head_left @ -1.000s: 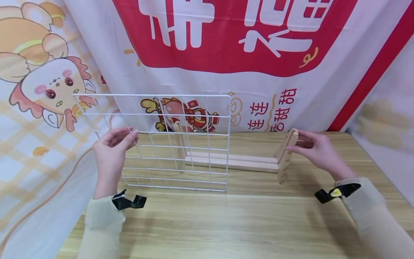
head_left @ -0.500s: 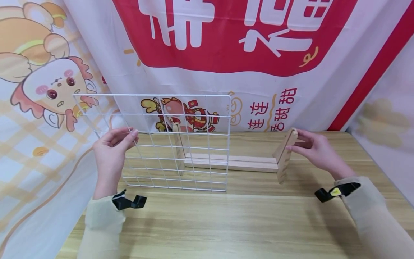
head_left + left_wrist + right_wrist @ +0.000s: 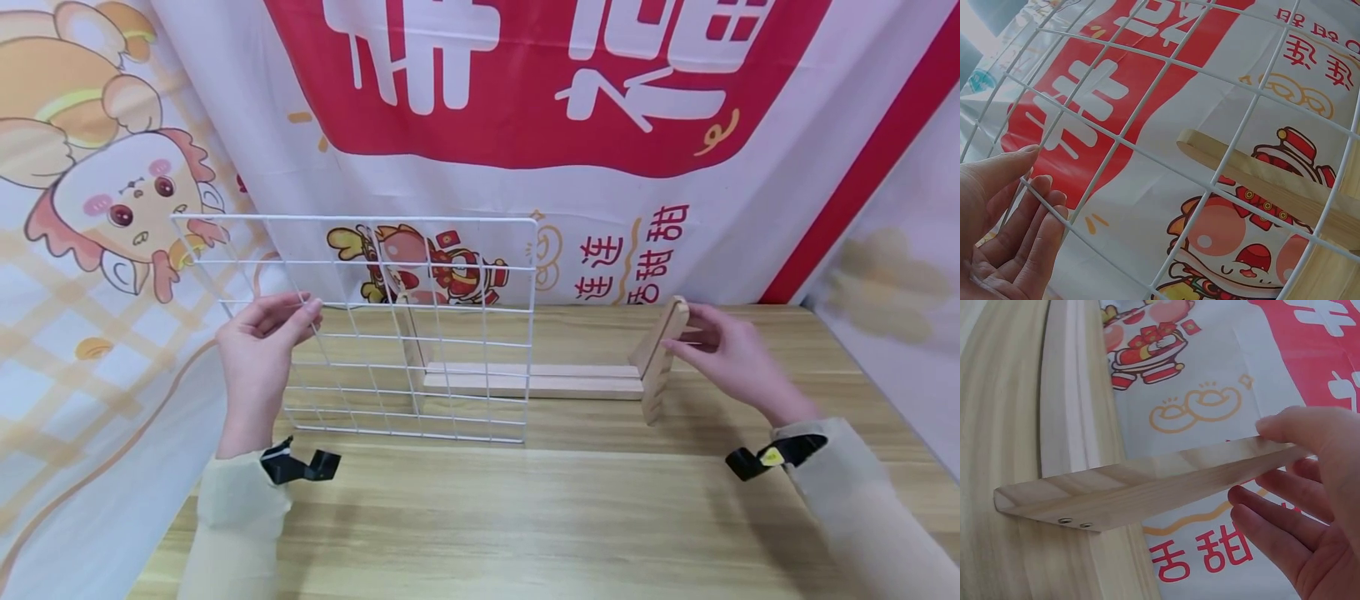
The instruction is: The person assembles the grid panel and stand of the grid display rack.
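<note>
A white wire grid panel (image 3: 432,337) stands upright on the wooden table, its lower edge on the tabletop. My left hand (image 3: 303,310) pinches one of its left wires between thumb and fingers; the left wrist view shows the hand (image 3: 1016,212) on the grid (image 3: 1166,165). Behind the grid lies a wooden rack: two base slats (image 3: 570,381), a left end board (image 3: 411,342) seen through the wires, and a tilted right end board (image 3: 658,358). My right hand (image 3: 686,327) grips the top of that right board, thumb above and fingers (image 3: 1272,519) below the board (image 3: 1147,487).
The wooden table (image 3: 525,517) has bare surface in front of the grid. A red and white printed banner (image 3: 525,125) hangs close behind the table. A cartoon-printed cloth (image 3: 90,333) covers the left side past the table's edge. Another cloth hangs at the right.
The wooden rack has slid slightly left and back with my right hand on it. The grid and my left hand have hardly moved.
</note>
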The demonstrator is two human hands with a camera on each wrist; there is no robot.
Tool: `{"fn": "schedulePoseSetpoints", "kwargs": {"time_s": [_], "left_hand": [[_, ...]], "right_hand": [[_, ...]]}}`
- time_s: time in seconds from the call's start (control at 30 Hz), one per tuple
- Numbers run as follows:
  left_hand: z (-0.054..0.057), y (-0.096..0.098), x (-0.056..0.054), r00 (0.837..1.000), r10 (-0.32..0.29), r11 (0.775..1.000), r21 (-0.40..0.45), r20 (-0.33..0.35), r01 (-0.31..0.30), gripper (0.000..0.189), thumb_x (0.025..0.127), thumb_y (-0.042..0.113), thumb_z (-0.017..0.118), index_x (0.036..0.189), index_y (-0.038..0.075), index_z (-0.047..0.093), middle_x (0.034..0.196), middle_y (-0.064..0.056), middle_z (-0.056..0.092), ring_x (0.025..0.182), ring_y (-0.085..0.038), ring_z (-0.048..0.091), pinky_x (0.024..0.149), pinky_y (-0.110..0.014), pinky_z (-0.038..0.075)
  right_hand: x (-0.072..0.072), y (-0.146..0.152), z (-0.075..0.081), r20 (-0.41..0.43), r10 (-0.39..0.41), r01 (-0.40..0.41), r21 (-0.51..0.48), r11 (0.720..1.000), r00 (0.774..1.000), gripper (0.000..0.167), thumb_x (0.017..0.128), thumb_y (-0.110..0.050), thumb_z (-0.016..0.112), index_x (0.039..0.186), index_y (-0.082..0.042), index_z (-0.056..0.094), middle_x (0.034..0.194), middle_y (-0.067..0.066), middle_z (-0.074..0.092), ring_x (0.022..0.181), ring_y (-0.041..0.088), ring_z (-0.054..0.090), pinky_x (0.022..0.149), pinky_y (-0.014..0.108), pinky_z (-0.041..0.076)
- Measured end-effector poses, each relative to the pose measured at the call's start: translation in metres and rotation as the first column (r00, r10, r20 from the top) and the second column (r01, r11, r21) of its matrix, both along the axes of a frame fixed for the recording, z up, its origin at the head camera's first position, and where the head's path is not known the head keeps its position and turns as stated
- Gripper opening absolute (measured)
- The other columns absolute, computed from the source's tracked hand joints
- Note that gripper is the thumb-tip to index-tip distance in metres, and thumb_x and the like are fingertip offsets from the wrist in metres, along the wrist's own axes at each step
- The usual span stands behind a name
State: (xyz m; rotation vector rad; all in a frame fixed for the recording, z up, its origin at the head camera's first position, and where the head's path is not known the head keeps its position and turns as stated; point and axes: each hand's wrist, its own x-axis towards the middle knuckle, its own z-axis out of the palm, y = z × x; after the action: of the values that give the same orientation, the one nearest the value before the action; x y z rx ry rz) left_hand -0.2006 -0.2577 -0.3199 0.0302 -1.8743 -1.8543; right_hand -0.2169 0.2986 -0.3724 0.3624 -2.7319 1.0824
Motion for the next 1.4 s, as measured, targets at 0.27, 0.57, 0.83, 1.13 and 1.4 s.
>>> {"fn": "schedulePoseSetpoints", "kwargs": {"time_s": [0.27,0.57,0.83,1.13,1.4], "left_hand": [[0.001,-0.002,-0.002,1.000,-0.027,1.000,0.004,-0.005,0.027,0.035,0.085,0.020,0.084,0.111,-0.001,0.074,0.101,-0.008,0.075,0.086,-0.018,0.073,0.079,-0.024,0.059],[0.003,0.000,-0.005,0.986,-0.163,0.987,-0.001,-0.022,0.163,0.029,0.088,0.010,0.081,0.109,-0.008,0.073,0.095,-0.010,0.077,0.082,-0.019,0.075,0.076,-0.030,0.061],[0.015,0.017,-0.010,0.984,-0.171,0.985,-0.012,-0.045,0.170,0.031,0.087,0.010,0.082,0.108,-0.011,0.072,0.091,-0.012,0.077,0.079,-0.020,0.076,0.072,-0.031,0.061],[0.045,0.035,-0.017,0.986,-0.167,0.986,-0.020,-0.020,0.167,0.036,0.086,0.018,0.084,0.110,-0.007,0.073,0.091,-0.011,0.077,0.080,-0.020,0.076,0.072,-0.031,0.061],[0.080,0.057,-0.025,0.985,-0.171,0.985,-0.003,-0.008,0.171,0.030,0.086,0.016,0.085,0.107,-0.003,0.076,0.093,-0.012,0.077,0.080,-0.020,0.075,0.073,-0.031,0.062]], "right_hand": [[0.000,-0.002,-0.007,-0.085,-0.022,0.017,-0.056,0.998,0.996,0.050,0.093,-0.015,0.078,0.136,-0.001,0.058,0.117,0.021,0.070,0.099,0.036,0.071,0.077,0.015,0.056],[0.003,-0.003,-0.013,-0.130,-0.004,-0.008,-0.090,0.996,0.992,0.052,0.092,-0.010,0.078,0.139,0.002,0.057,0.118,0.025,0.069,0.096,0.039,0.072,0.074,0.007,0.051],[0.003,-0.005,-0.016,-0.191,0.030,-0.047,-0.085,0.995,0.981,0.052,0.091,-0.002,0.076,0.139,0.003,0.057,0.120,0.028,0.067,0.095,0.042,0.072,0.076,0.009,0.052],[0.001,-0.005,-0.018,-0.196,0.031,-0.036,-0.025,0.999,0.980,0.054,0.093,-0.002,0.074,0.143,0.002,0.054,0.123,0.029,0.066,0.096,0.041,0.072,0.080,0.047,0.058],[0.001,-0.005,-0.019,-0.194,0.031,-0.038,-0.030,0.999,0.980,0.055,0.093,-0.001,0.074,0.144,0.003,0.052,0.124,0.030,0.065,0.095,0.042,0.072,0.079,0.046,0.058]]}}
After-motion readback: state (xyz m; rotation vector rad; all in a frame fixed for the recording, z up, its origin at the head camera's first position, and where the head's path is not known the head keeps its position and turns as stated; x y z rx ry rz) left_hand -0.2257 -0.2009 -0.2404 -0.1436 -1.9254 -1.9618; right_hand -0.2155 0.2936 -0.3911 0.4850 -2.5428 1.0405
